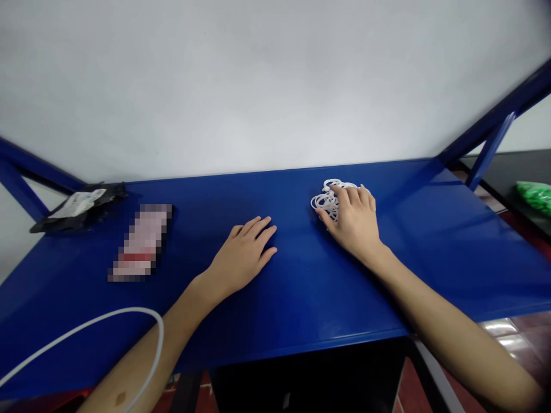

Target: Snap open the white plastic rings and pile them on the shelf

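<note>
A tangled bundle of thin white cord (326, 202) lies on the blue tabletop (293, 292), right of centre. Over its right side rests my right hand (355, 221), with thumb and fingers curved around the loops; the palm hides part of the bundle. My left hand (245, 252) lies flat on the tabletop left of the cord, fingers stretched out and holding nothing. A pixelated phone-shaped object (142, 244) is farther left, apart from that hand.
A black plastic package with a white label (80, 203) sits at the far left. A white cable (107, 314) loops across my left forearm. Blue metal braces (491, 149) flank the table, a pale wall (267, 86) stands behind, and a green bundle (536, 196) lies far right.
</note>
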The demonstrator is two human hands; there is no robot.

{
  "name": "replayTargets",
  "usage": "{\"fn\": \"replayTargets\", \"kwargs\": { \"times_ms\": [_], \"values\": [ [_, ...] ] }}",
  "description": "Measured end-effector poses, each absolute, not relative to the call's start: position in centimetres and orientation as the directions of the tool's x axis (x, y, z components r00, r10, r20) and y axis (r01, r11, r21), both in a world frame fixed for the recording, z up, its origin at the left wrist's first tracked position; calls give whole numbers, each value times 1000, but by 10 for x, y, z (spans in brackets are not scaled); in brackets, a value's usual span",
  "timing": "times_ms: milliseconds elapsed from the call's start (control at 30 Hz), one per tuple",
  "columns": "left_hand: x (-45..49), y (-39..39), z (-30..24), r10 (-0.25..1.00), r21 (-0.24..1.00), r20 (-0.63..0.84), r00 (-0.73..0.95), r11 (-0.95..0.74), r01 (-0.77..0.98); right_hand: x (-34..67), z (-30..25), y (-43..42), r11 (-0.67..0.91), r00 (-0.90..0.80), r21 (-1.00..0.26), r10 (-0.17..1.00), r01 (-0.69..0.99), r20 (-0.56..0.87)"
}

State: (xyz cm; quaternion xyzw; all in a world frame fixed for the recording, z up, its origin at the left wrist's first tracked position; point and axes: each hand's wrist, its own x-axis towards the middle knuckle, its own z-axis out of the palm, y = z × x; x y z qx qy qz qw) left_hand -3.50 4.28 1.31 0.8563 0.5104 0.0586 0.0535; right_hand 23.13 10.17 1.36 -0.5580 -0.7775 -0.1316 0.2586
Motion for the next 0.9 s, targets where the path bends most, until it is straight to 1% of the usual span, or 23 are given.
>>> {"fn": "replayTargets", "kwargs": {
  "times_ms": [133,267,433,500,600,667,700,767,833,900],
  "values": [
    [-35,43,12,883,171,40,467,-466,868,231,7,108,332,-228,-89,796,939,560],
    [-36,42,11,881,192,65,468,-472,861,229,6,109,333,-214,-112,792,936,571],
    [-36,43,10,878,182,64,474,-477,860,230,15,104,356,-218,-129,780,926,586],
    [-36,42,11,879,175,66,473,-477,862,228,23,97,424,-257,-158,763,892,593],
    [-33,41,15,877,208,108,468,-480,852,220,33,81,600,-377,-252,721,759,582],
    [-30,40,21,878,292,153,454,-479,828,213,37,70,707,-465,-314,673,634,576],
    [-29,39,24,882,359,169,440,-471,806,210,37,65,746,-502,-344,648,570,573],
    [-28,38,31,910,537,171,376,-407,739,204,36,58,792,-554,-401,609,460,567],
    [-28,38,36,941,734,109,319,-293,613,200,33,54,805,-582,-442,592,395,558],
    [-29,39,40,954,872,33,298,-174,458,199,31,53,806,-598,-465,587,367,546]
  ]
}}
